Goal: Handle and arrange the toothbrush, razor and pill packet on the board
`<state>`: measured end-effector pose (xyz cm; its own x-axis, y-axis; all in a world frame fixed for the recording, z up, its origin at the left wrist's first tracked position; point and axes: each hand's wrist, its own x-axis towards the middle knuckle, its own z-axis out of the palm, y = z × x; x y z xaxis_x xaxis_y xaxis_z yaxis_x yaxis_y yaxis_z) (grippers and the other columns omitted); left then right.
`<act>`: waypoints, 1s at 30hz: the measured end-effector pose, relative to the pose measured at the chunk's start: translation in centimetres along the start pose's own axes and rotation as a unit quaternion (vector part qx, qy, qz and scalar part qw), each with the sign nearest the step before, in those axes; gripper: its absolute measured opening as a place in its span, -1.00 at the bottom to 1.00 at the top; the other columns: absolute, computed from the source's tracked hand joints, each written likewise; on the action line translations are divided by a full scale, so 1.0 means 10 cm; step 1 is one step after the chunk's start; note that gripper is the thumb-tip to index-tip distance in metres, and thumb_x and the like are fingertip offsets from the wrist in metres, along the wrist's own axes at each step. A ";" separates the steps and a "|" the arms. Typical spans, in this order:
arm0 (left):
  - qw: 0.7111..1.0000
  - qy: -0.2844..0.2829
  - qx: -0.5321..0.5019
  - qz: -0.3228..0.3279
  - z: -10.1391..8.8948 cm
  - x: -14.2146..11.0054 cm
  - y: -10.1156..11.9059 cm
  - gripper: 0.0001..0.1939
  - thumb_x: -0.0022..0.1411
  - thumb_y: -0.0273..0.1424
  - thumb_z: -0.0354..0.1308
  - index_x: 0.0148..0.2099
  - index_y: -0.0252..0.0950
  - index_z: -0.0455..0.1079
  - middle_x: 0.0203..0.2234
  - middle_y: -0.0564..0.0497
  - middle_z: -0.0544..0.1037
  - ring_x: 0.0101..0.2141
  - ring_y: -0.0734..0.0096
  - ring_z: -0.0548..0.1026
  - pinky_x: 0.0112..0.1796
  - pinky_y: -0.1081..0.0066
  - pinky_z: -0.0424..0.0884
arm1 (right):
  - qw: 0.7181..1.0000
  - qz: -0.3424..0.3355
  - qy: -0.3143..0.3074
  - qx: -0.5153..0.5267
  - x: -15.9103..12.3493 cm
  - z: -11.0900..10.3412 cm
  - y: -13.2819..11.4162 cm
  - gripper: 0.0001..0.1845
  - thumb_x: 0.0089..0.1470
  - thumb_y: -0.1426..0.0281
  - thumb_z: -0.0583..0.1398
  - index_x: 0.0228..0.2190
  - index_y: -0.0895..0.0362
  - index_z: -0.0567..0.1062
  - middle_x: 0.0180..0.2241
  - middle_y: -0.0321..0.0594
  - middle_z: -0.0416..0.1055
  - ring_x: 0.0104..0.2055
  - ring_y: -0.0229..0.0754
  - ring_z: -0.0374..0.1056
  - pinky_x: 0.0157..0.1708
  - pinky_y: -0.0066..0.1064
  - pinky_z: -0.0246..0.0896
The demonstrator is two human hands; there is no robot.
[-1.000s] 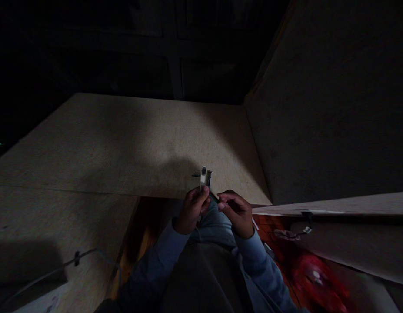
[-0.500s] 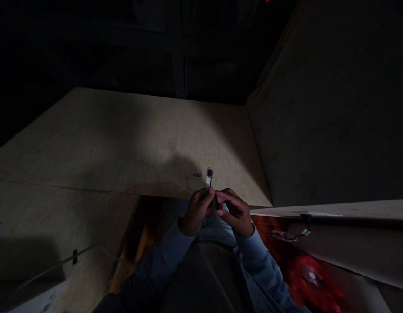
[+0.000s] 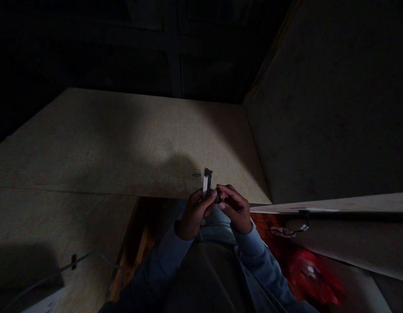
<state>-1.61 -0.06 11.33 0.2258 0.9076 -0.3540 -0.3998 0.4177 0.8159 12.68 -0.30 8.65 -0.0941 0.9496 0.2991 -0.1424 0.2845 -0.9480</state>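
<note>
Gripped upright in my left hand (image 3: pixel 195 213) is a slim white-and-dark object (image 3: pixel 205 182) with a dark, ridged or bristly top; its kind is not clear. My right hand (image 3: pixel 235 208) holds a small dark green piece (image 3: pixel 218 195) between thumb and fingers, close beside my left thumb. The dim light hides whether this piece touches the slim object. On the table just beyond my left hand lies a small thin green stick-like item (image 3: pixel 196 175).
The pale table (image 3: pixel 155 130) spreads ahead and to the left, with a dark upright panel (image 3: pixel 318 121) on the right. A cable (image 3: pixel 90 254) runs at lower left. Low on the right are a red plastic bag (image 3: pixel 310 276) and a thin wire (image 3: pixel 297 234).
The slim object has turned in my left hand, showing more of its dark side. My right fingers have opened a little, and the green piece shows more clearly, slightly higher.
</note>
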 end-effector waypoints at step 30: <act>1.000 0.013 0.011 -0.023 -0.09 -0.10 0.12 -0.51 0.01 0.00 0.39 -0.30 -0.33 0.42 -0.75 0.27 0.16 -0.70 0.69 0.03 -0.65 0.56 -0.05 | 0.988 0.122 -0.017 0.088 0.02 0.07 0.13 -0.44 -0.07 0.13 0.44 -0.01 0.02 0.58 -0.33 -0.26 0.40 -0.28 -0.18 0.34 -0.26 -0.35 0.32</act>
<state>-3.12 -0.43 12.23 0.2204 0.8886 -0.4022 -0.3699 0.4577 0.8085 11.76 0.17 7.58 -0.1798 0.9812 0.0702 -0.2810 0.0171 -0.9596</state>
